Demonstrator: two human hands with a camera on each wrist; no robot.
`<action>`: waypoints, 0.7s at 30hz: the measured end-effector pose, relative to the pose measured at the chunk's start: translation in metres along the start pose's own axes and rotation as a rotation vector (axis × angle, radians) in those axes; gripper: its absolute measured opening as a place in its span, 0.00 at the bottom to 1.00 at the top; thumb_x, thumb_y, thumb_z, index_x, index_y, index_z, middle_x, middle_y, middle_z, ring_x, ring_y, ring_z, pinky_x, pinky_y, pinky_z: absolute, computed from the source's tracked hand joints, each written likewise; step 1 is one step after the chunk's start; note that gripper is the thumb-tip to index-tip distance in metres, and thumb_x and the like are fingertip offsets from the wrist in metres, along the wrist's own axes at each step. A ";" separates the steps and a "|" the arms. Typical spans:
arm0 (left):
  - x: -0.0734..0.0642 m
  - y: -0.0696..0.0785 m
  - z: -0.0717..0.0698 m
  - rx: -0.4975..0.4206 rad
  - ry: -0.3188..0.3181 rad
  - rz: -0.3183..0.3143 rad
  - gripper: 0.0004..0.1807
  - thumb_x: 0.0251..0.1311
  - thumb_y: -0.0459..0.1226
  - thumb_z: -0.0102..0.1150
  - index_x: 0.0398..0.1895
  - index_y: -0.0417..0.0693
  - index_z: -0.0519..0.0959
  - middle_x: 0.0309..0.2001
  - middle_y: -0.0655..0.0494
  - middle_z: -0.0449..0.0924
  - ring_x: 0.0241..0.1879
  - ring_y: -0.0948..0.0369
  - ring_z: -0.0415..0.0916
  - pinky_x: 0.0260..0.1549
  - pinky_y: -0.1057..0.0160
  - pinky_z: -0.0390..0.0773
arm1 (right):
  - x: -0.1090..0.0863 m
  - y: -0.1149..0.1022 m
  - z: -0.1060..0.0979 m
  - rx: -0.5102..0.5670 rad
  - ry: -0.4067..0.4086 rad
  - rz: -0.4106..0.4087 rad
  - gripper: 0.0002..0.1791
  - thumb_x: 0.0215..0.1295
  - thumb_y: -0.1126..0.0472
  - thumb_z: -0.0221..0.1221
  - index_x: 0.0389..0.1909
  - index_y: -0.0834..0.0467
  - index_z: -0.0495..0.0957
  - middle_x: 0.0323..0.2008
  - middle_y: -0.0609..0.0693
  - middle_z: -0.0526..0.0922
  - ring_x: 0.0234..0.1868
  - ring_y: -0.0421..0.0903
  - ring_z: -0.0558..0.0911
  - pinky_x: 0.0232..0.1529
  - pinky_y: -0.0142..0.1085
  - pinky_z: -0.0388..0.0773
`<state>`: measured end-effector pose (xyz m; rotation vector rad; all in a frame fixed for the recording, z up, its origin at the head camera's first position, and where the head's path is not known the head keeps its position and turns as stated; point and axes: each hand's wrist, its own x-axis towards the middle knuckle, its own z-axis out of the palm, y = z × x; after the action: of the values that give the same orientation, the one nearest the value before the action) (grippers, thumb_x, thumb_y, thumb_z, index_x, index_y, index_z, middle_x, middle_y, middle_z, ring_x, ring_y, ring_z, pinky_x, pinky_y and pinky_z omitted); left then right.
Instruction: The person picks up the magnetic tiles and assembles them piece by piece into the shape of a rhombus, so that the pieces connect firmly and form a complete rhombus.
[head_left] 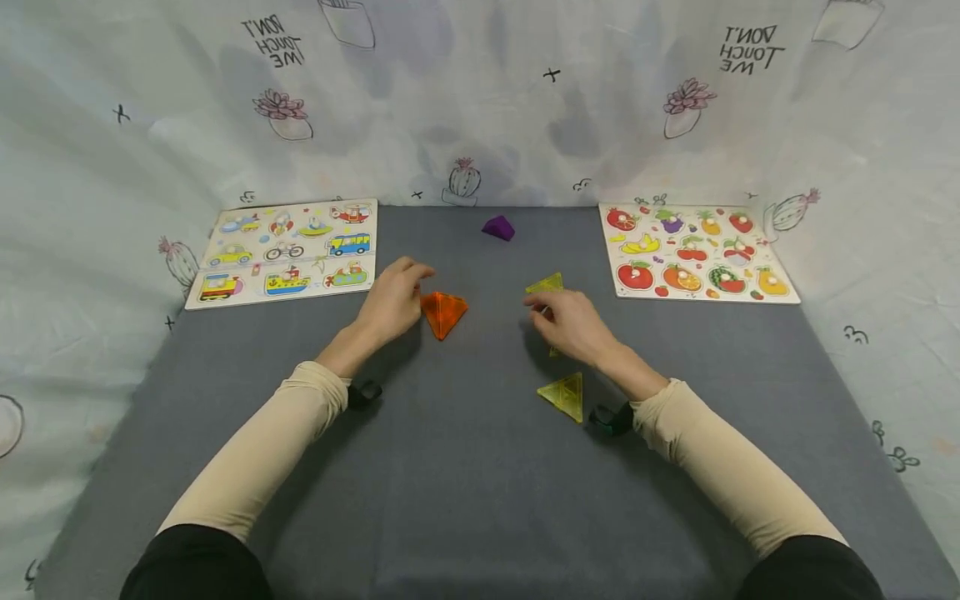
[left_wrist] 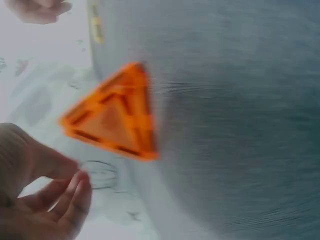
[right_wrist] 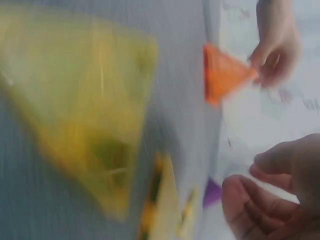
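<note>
My left hand [head_left: 393,300] hovers at the left side of an orange translucent triangular magnetic-tile pyramid [head_left: 444,314]. In the left wrist view, its thumb and fingertips are close together with nothing between them, beside the orange pyramid [left_wrist: 112,117]. The right hand [head_left: 573,325] has loosely bent fingers and holds nothing. It is over the yellow translucent triangular tiles, partly hiding one behind it. A yellow tile [head_left: 546,283] shows past the fingertips, and another yellow tile [head_left: 566,396] lies nearer the wrist. Up close in the right wrist view, a yellow tile [right_wrist: 90,100] is blurred.
A purple piece [head_left: 498,227] lies at the back of the grey table [head_left: 450,483]. At back left is a vehicle picture board [head_left: 258,271]; a fruit picture board [head_left: 671,258] is at back right. Printed white cloth [head_left: 495,100] hangs behind and along the sides.
</note>
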<state>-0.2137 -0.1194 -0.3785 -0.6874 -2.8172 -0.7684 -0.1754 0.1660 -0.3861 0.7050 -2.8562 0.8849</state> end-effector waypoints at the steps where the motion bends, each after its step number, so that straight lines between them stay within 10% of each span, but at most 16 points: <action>1: 0.002 0.004 -0.003 -0.008 0.024 0.007 0.17 0.61 0.22 0.48 0.51 0.34 0.80 0.47 0.40 0.78 0.47 0.46 0.77 0.48 0.50 0.78 | -0.002 0.004 -0.007 -0.023 0.016 0.023 0.13 0.67 0.64 0.57 0.48 0.64 0.83 0.40 0.58 0.87 0.36 0.50 0.85 0.37 0.45 0.82; 6: 0.016 0.037 -0.001 0.054 0.012 0.149 0.19 0.61 0.21 0.46 0.51 0.35 0.80 0.48 0.43 0.78 0.49 0.48 0.74 0.52 0.53 0.76 | -0.010 0.018 -0.027 -0.155 0.001 0.150 0.15 0.65 0.57 0.61 0.48 0.63 0.82 0.39 0.60 0.84 0.36 0.54 0.83 0.33 0.47 0.80; 13: 0.041 0.085 0.048 0.295 -0.405 0.291 0.24 0.67 0.27 0.48 0.66 0.42 0.70 0.67 0.46 0.67 0.67 0.50 0.66 0.63 0.53 0.71 | -0.020 0.020 -0.021 -0.324 -0.170 0.361 0.30 0.65 0.39 0.59 0.54 0.61 0.80 0.47 0.60 0.82 0.42 0.56 0.83 0.35 0.50 0.81; 21: 0.054 0.093 0.076 0.435 -0.685 0.249 0.29 0.77 0.39 0.37 0.78 0.49 0.48 0.80 0.54 0.40 0.79 0.51 0.40 0.75 0.49 0.52 | -0.020 0.015 -0.008 -0.382 -0.213 0.402 0.27 0.56 0.35 0.64 0.33 0.57 0.84 0.35 0.55 0.80 0.32 0.52 0.81 0.29 0.47 0.78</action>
<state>-0.2189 0.0118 -0.3886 -1.3813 -3.1879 0.1740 -0.1643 0.1896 -0.3907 0.1952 -3.2806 0.2751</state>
